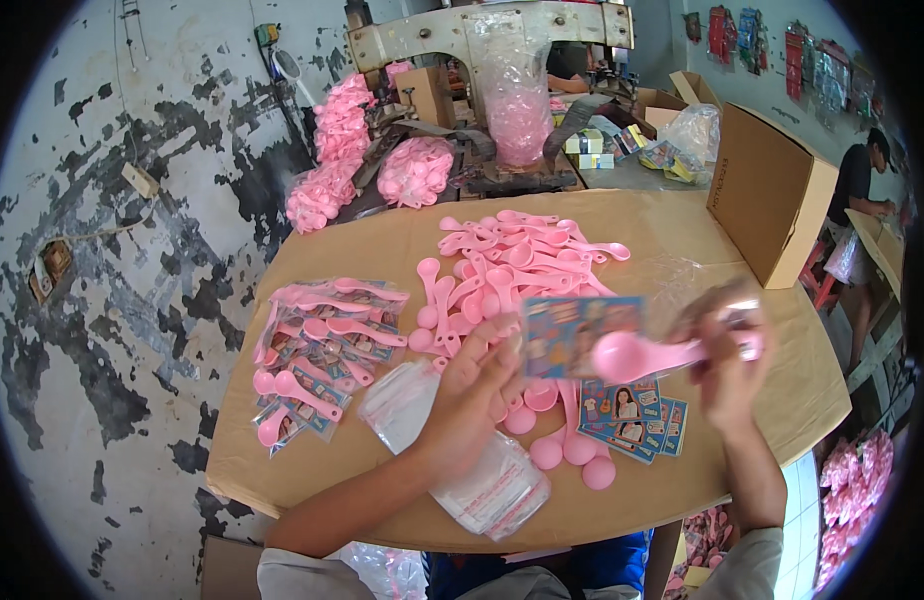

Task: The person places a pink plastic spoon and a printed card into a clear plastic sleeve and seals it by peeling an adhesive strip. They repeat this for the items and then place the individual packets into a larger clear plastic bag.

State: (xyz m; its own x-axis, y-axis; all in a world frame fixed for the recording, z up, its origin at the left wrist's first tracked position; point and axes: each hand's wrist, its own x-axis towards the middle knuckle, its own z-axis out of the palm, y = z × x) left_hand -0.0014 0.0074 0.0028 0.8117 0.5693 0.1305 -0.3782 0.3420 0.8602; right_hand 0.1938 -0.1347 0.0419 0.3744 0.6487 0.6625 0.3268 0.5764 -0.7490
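Observation:
My left hand [472, 385], slightly blurred, pinches the left edge of a blue printed card [557, 335] above the table. Closed around the handle of a pink measuring spoon [642, 357] is my right hand [732, 375]; the spoon's bowl overlaps the card's right part. Something clear and shiny, like plastic film [722, 305], is blurred above that hand. Beneath the hands lie more pink spoons [547, 450] and a fanned stack of blue cards [637, 425]. A stack of clear plastic bags [492, 490] lies below my left forearm.
A large heap of pink spoons [527, 260] covers the table's [312, 500] far middle. Bagged spoons with cards [322, 340] are piled at left. An open cardboard box [772, 195] stands at far right. Behind the table is a metal machine [492, 40]; another person [862, 180] sits at right.

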